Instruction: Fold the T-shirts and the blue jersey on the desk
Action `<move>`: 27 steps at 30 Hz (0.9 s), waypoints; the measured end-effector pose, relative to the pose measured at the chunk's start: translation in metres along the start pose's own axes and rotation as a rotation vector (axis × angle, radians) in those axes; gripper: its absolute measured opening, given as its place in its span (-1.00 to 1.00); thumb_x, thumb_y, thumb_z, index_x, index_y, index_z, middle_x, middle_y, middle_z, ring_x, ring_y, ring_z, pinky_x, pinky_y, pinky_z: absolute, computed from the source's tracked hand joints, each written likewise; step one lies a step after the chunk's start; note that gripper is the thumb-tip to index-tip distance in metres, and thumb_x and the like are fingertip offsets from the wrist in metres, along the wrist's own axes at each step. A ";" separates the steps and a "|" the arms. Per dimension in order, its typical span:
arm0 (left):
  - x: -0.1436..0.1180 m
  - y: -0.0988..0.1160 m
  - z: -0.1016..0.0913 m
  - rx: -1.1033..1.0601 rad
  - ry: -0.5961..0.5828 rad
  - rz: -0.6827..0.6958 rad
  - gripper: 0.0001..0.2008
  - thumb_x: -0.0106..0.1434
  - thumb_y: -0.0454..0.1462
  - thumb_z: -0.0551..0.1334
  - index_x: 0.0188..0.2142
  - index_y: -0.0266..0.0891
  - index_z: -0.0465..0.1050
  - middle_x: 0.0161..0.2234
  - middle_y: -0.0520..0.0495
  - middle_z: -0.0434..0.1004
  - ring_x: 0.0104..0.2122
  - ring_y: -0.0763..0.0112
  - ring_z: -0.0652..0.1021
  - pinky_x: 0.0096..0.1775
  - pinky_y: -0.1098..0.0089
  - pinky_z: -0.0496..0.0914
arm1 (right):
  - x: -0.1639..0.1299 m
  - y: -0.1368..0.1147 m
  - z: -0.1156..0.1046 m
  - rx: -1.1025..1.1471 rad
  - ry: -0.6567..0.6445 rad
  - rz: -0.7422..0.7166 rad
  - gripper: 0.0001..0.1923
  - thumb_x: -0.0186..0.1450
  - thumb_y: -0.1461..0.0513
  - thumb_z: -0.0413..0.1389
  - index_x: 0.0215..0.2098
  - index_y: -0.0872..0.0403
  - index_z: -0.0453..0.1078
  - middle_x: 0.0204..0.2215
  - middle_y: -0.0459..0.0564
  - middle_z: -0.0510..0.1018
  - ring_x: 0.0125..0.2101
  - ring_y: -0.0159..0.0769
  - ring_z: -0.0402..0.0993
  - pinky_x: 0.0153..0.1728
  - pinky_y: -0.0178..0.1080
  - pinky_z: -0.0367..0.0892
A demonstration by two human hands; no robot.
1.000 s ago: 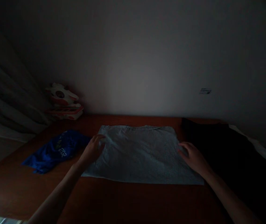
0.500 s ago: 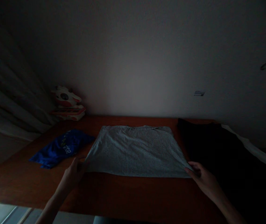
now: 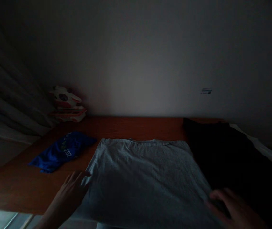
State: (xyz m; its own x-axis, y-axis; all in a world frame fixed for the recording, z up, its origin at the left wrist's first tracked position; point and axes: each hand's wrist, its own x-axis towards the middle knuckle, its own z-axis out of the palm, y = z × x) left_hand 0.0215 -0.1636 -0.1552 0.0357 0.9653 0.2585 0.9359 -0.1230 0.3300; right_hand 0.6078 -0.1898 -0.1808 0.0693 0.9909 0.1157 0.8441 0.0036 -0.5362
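Note:
A grey knit garment [image 3: 140, 178], possibly a T-shirt, lies spread in front of me, its near part reaching past the table's front edge. At its left side is my left hand [image 3: 72, 189], with thumb and fingers apart by the cloth. Near the garment's lower right side, my right hand [image 3: 233, 206] is smeared by motion. Its thumb and fingers look curved around a dark gap, and I cannot tell whether they grip the fabric.
A blue garment [image 3: 63, 151] with printed lettering lies bunched at left. Black cloth [image 3: 222, 152] covers the right side, with white cloth [image 3: 257, 143] beyond it. A white and red toy [image 3: 66, 103] stands at the back left of the wooden table [image 3: 131, 125], near a curtain [image 3: 9, 101].
The grey garment has moved towards me, and its near part now reaches over the table's front edge. Both hands have come nearer; the right has also shifted right. My left fingers have spread.

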 end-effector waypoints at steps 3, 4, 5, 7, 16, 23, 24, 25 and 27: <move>0.049 0.061 0.022 -0.104 -0.155 0.122 -0.78 0.36 -0.11 0.12 -0.19 -0.06 0.52 -0.15 -0.10 0.61 -0.16 0.20 0.62 -0.06 0.25 0.48 | 0.043 -0.056 0.015 0.018 -0.090 -0.133 -0.69 0.29 -0.08 0.08 -0.36 -0.09 0.48 -0.31 0.01 0.63 -0.25 -0.11 0.60 -0.14 -0.10 0.47; 0.067 0.080 0.032 -0.136 -0.222 0.158 -0.76 0.38 -0.15 0.08 -0.24 -0.09 0.51 -0.18 -0.10 0.61 -0.19 0.23 0.62 -0.11 0.28 0.48 | 0.060 -0.076 0.022 0.004 -0.129 -0.187 -0.70 0.32 -0.05 0.06 -0.37 -0.08 0.47 -0.31 0.00 0.63 -0.25 -0.13 0.59 -0.16 -0.12 0.45; 0.084 0.098 0.043 -0.144 -0.286 0.186 -0.74 0.40 -0.15 0.06 -0.26 -0.11 0.51 -0.21 -0.10 0.62 -0.23 0.24 0.62 -0.17 0.30 0.47 | 0.078 -0.094 0.030 -0.024 -0.151 -0.233 -0.71 0.33 -0.03 0.05 -0.37 -0.06 0.47 -0.32 0.00 0.63 -0.25 -0.13 0.59 -0.19 -0.14 0.43; 0.115 0.125 0.065 -0.077 -0.361 0.181 -0.68 0.42 -0.10 0.05 -0.32 -0.15 0.49 -0.29 -0.13 0.62 -0.31 0.22 0.62 -0.24 0.29 0.43 | 0.112 -0.122 0.045 -0.119 -0.236 -0.262 -0.64 0.37 -0.02 0.02 -0.44 -0.03 0.46 -0.40 0.01 0.63 -0.35 -0.15 0.59 -0.32 -0.18 0.39; 0.173 0.101 0.120 -0.175 -0.008 0.150 -0.69 0.42 -0.14 0.06 -0.26 -0.23 0.52 -0.20 -0.22 0.56 -0.15 0.18 0.56 -0.03 0.21 0.43 | 0.188 -0.112 0.094 -0.293 -0.005 -0.201 -0.58 0.46 0.07 -0.14 -0.29 0.03 0.50 -0.26 0.16 0.64 -0.19 -0.05 0.57 -0.16 -0.12 0.36; 0.182 0.050 0.114 0.031 -0.030 0.099 -0.58 0.42 -0.12 0.05 0.15 -0.22 0.42 0.19 -0.26 0.46 0.20 0.05 0.42 0.24 0.03 0.22 | 0.205 -0.075 0.111 -0.286 0.066 -0.242 -0.42 0.47 0.03 -0.16 0.35 0.11 0.19 0.33 0.21 0.30 0.32 0.00 0.19 0.25 0.06 0.12; 0.184 0.047 0.115 0.065 -0.052 0.102 -0.54 0.44 -0.10 0.03 0.21 -0.22 0.37 0.25 -0.25 0.40 0.26 0.06 0.37 0.28 0.03 0.17 | 0.207 -0.074 0.112 -0.317 0.040 -0.203 -0.40 0.47 0.01 -0.18 0.37 0.09 0.17 0.35 0.19 0.26 0.35 0.01 0.12 0.27 0.10 0.06; 0.185 0.044 0.115 0.100 -0.079 0.110 -0.52 0.45 -0.10 0.00 0.26 -0.21 0.32 0.30 -0.23 0.34 0.31 0.08 0.31 0.30 0.03 0.13 | 0.208 -0.075 0.113 -0.349 0.015 -0.154 -0.39 0.48 -0.01 -0.20 0.38 0.09 0.16 0.37 0.17 0.23 0.37 0.02 0.07 0.29 0.14 0.01; 0.187 0.041 0.116 0.178 -0.127 0.111 -0.48 0.46 -0.08 -0.05 0.32 -0.18 0.26 0.37 -0.19 0.23 0.37 0.09 0.22 0.33 0.00 0.06 | 0.210 -0.079 0.115 -0.404 -0.027 -0.039 -0.34 0.49 -0.03 -0.26 0.40 0.13 0.12 0.41 0.18 0.13 0.41 0.05 -0.04 0.32 0.22 -0.11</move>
State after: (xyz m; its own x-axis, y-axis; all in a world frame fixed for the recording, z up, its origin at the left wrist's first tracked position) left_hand 0.1068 0.0382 -0.1986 0.1752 0.9708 0.1641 0.9704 -0.1984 0.1375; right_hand 0.4947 0.0338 -0.2100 0.0234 0.9942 0.1049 0.9872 -0.0064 -0.1593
